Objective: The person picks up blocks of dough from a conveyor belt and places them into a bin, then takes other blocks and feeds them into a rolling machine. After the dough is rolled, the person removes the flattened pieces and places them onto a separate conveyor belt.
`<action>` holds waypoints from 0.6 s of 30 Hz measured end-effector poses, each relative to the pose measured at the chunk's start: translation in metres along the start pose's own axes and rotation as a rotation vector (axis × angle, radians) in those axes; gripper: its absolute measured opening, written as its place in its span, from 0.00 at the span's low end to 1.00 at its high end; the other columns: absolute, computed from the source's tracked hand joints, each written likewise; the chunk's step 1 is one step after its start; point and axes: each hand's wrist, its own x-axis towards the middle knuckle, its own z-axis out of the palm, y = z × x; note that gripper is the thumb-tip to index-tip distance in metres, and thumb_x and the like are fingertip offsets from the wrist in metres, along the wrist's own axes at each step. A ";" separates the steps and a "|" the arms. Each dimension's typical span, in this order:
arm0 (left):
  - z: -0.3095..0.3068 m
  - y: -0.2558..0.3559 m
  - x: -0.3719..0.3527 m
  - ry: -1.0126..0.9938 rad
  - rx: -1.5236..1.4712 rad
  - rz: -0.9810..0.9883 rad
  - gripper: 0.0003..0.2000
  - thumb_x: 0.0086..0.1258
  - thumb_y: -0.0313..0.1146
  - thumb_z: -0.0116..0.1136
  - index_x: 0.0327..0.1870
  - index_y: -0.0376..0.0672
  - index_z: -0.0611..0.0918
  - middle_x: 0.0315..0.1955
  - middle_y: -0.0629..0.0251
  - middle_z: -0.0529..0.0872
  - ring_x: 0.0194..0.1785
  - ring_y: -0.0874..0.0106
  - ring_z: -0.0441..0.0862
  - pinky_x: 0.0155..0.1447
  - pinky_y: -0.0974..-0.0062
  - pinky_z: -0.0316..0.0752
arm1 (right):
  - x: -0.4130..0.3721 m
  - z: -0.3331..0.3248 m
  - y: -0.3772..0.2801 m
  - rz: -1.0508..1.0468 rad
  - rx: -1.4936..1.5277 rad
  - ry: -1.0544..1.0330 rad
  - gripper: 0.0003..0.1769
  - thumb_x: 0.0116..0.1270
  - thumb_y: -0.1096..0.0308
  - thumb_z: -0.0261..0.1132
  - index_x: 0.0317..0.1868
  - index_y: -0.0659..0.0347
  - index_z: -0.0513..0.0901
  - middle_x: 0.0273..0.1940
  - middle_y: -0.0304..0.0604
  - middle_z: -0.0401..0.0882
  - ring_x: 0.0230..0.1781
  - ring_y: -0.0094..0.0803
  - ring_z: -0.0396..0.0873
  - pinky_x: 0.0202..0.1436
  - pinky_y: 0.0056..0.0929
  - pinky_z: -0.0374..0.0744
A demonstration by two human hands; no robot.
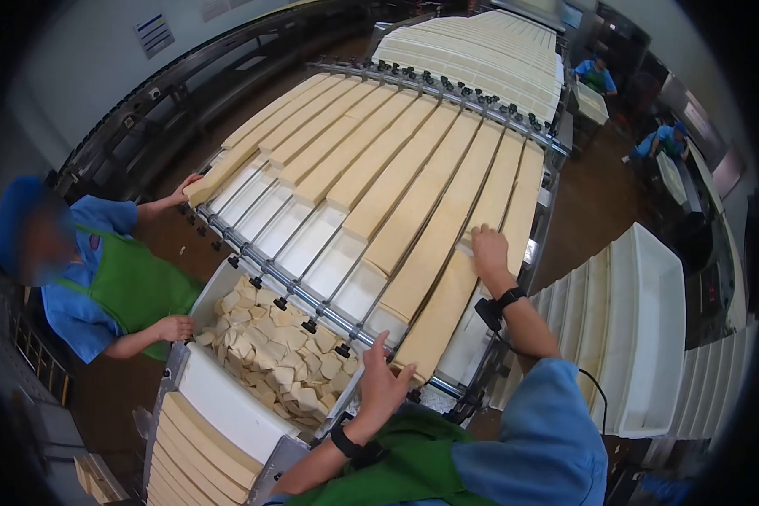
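Observation:
Long pale strips [422,211] lie side by side between metal rods on a white conveyor. My left hand [384,379] is at the near end of one strip [438,316], its thumb against the end and its fingers spread over the front bar [270,268]. Further up, my right hand [489,251] rests with bent fingers on the far part of that strip, where it meets another strip. Both wrists wear black bands. Whether the right fingers grip the strip is hard to see.
A co-worker [110,270] stands at the left, one hand at a strip's end. A bin of cut pieces [278,350] sits below the front bar. Stacked white trays [649,337] stand at the right. Two other people work at the far right.

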 end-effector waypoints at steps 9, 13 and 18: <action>0.055 -0.001 0.036 0.074 -0.032 -0.060 0.38 0.60 0.20 0.61 0.73 0.45 0.60 0.54 0.43 0.68 0.57 0.42 0.74 0.60 0.56 0.73 | -0.092 -0.023 -0.029 -0.087 0.421 0.114 0.36 0.63 0.55 0.70 0.69 0.59 0.71 0.67 0.62 0.68 0.69 0.55 0.65 0.70 0.57 0.62; 0.058 -0.001 0.040 0.104 -0.061 -0.009 0.37 0.58 0.18 0.59 0.72 0.45 0.61 0.55 0.42 0.68 0.57 0.41 0.74 0.57 0.55 0.75 | -0.163 -0.039 -0.073 -0.288 0.587 -0.177 0.44 0.65 0.52 0.68 0.76 0.59 0.61 0.76 0.67 0.53 0.79 0.61 0.47 0.76 0.68 0.46; 0.044 -0.012 0.038 0.033 -0.070 -0.057 0.36 0.56 0.16 0.57 0.70 0.45 0.64 0.54 0.42 0.68 0.57 0.41 0.74 0.56 0.55 0.76 | -0.172 -0.043 -0.084 -0.336 0.355 -0.179 0.45 0.67 0.50 0.65 0.79 0.57 0.58 0.78 0.64 0.48 0.82 0.56 0.41 0.77 0.70 0.40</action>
